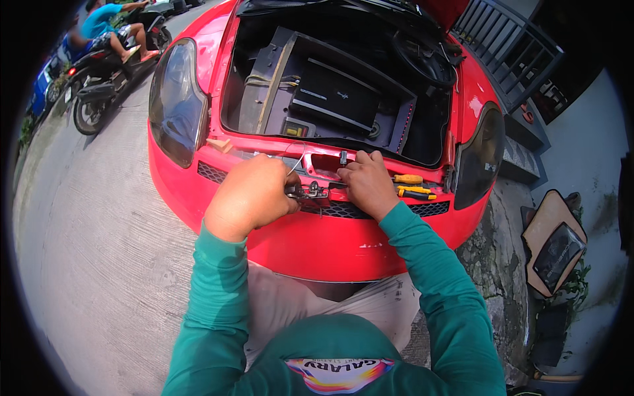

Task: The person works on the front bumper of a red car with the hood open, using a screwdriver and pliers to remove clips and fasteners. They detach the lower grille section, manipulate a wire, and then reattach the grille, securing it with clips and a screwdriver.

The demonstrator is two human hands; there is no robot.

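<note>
Red car front (317,244): latch (310,192) between hands.

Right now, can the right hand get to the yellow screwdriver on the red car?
Probably yes. The yellow screwdriver lies on the car's front ledge just beside the right hand, with nothing between them. That hand is busy at the metal latch, though, so it would have to let go first.

Bright, even daylight falls across the scene, throwing soft shadows into the open car boot (337,92), while fisheye distortion bends the edges into a black rim and the centre stays sharp.
</note>
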